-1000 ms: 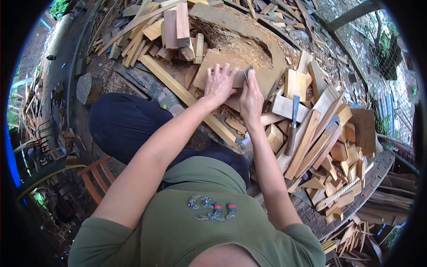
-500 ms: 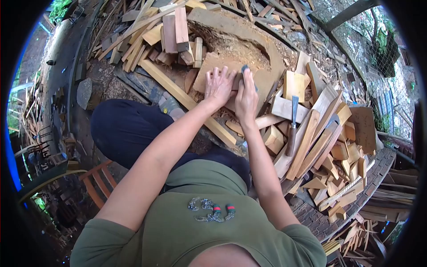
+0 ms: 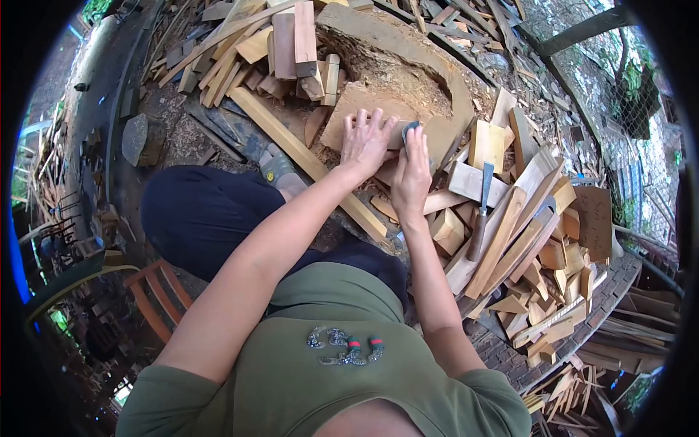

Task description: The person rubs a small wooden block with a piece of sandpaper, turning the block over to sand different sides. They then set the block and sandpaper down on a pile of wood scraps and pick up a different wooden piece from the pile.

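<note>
My left hand is pressed over a small brownish wooden block, its fingers bent along the block's far side. Against the block's right end, my right hand holds a folded dark blue-grey piece of sandpaper under close-set, straight fingers. The thumb side of that hand is partly hidden. Beneath both hands lies a broad wooden work surface, its far part hollowed and rough.
To the right, a chisel with a wooden handle rests on a pile of cut wood pieces. A long wooden bar runs diagonally beside my leg. Stacked offcuts stand at the back left. A stool is at the lower left.
My right hand and the sandpaper have shifted right and a little nearer along the block's end. My left hand has moved slightly right and still presses the block. The view has tilted slightly.
</note>
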